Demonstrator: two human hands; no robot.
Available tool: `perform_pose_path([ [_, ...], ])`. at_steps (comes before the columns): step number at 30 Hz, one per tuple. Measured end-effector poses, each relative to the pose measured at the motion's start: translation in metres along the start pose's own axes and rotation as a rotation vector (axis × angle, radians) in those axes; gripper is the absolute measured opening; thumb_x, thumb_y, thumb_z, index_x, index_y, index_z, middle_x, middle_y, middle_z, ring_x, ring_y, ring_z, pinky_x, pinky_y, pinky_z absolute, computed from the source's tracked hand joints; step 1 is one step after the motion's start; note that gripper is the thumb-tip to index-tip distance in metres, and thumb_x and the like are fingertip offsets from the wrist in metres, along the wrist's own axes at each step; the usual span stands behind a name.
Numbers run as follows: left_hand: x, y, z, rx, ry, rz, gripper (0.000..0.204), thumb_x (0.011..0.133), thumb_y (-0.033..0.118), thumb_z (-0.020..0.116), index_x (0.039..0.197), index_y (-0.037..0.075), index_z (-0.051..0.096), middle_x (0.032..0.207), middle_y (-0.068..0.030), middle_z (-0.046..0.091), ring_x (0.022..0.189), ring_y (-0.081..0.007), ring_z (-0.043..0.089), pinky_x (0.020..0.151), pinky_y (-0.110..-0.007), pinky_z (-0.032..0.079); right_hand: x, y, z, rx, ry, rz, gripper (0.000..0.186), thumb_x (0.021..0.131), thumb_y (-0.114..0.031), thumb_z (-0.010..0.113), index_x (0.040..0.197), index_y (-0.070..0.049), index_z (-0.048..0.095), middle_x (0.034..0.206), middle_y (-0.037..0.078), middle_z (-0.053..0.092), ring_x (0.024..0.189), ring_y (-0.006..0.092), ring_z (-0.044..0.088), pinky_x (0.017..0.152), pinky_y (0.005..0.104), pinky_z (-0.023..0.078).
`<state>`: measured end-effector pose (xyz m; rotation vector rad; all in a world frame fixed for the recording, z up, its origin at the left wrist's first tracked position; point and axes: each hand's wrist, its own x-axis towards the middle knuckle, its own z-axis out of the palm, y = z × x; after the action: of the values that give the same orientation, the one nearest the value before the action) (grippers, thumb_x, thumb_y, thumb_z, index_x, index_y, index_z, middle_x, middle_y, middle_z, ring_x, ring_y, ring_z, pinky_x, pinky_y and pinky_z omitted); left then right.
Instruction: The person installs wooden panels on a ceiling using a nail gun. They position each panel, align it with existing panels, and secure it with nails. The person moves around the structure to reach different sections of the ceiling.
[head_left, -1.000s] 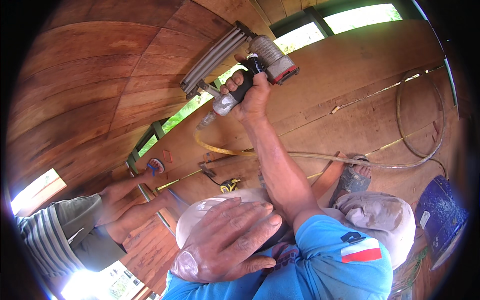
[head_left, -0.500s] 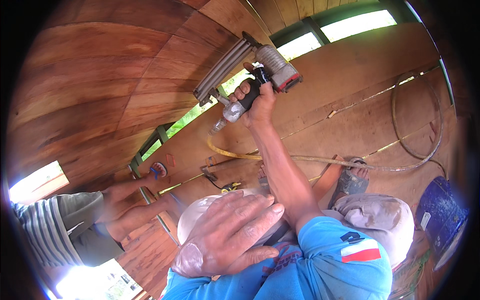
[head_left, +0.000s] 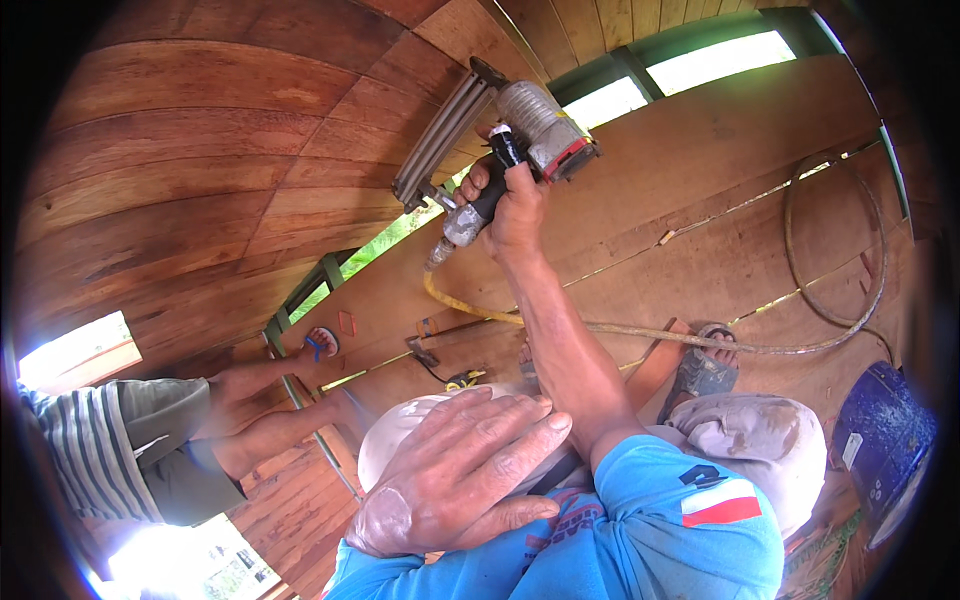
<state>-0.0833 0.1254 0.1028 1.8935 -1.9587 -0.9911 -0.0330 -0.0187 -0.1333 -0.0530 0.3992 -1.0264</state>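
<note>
My right hand [head_left: 516, 215] grips a pneumatic nail gun [head_left: 545, 120] by its black handle, with the arm stretched out. The gun has a scuffed silver body, a red-edged end and a long magazine lying toward the plank wall [head_left: 210, 150]. A yellowish air hose [head_left: 465, 308] runs from the fitting at the handle's base. Low in the middle, my left hand [head_left: 455, 470] is held palm down over my bent knee, fingers stretched and holding nothing. Whether it touches the knee, I cannot tell.
The hose loops across the board floor [head_left: 730, 220] on the right. A hammer [head_left: 424, 352] and a yellow-black tool [head_left: 465, 380] lie ahead of my knees. A blue bucket [head_left: 880, 430] stands at right. Another person in a striped shirt [head_left: 90, 450] is at left.
The nail gun in my right hand has shifted very slightly up and left against the wall. My view has turned a little. The left hand stays in nearly the same place.
</note>
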Motion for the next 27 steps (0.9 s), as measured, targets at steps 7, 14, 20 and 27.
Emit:
perform_pose_path([
  [7, 0.002, -0.001, 0.006, 0.023, 0.041, 0.038, 0.065, 0.076, 0.044, 0.081, 0.117, -0.004, 0.067, 0.112, -0.0232, 0.070, 0.102, -0.0398, 0.070, 0.089, -0.049, 0.055, 0.002, -0.004, 0.004, -0.001, -0.026, -0.005, 0.038, 0.097, -0.031, 0.060, 0.120, -0.001, 0.060, 0.069, 0.005, 0.050, 0.061, 0.0173, 0.052, 0.057, 0.0356, 0.046],
  [14, -0.003, -0.001, 0.005, 0.000, 0.006, -0.013, 0.066, 0.081, 0.044, 0.079, 0.132, 0.005, 0.063, 0.126, -0.0168, 0.065, 0.115, -0.0338, 0.065, 0.099, -0.052, 0.050, 0.005, -0.002, 0.003, 0.011, -0.007, 0.015, 0.040, 0.096, -0.032, 0.061, 0.120, -0.001, 0.060, 0.068, 0.005, 0.049, 0.061, 0.0176, 0.053, 0.057, 0.0354, 0.047],
  [20, -0.003, -0.005, 0.003, -0.004, 0.009, -0.005, 0.066, 0.081, 0.043, 0.079, 0.132, 0.004, 0.063, 0.126, -0.0176, 0.065, 0.115, -0.0345, 0.065, 0.099, -0.052, 0.050, 0.009, -0.002, 0.004, -0.001, 0.011, 0.019, 0.038, 0.095, -0.031, 0.062, 0.118, -0.002, 0.059, 0.067, 0.005, 0.050, 0.059, 0.0177, 0.053, 0.055, 0.0354, 0.047],
  [27, 0.006, -0.007, 0.002, 0.003, -0.005, 0.026, 0.065, 0.081, 0.044, 0.078, 0.128, 0.001, 0.064, 0.121, -0.0200, 0.066, 0.110, -0.0360, 0.066, 0.095, -0.050, 0.051, 0.009, 0.000, 0.011, -0.006, 0.072, -0.005, 0.019, 0.094, -0.019, 0.066, 0.101, -0.008, 0.053, 0.062, 0.004, 0.051, 0.050, 0.0152, 0.052, 0.047, 0.0325, 0.044],
])
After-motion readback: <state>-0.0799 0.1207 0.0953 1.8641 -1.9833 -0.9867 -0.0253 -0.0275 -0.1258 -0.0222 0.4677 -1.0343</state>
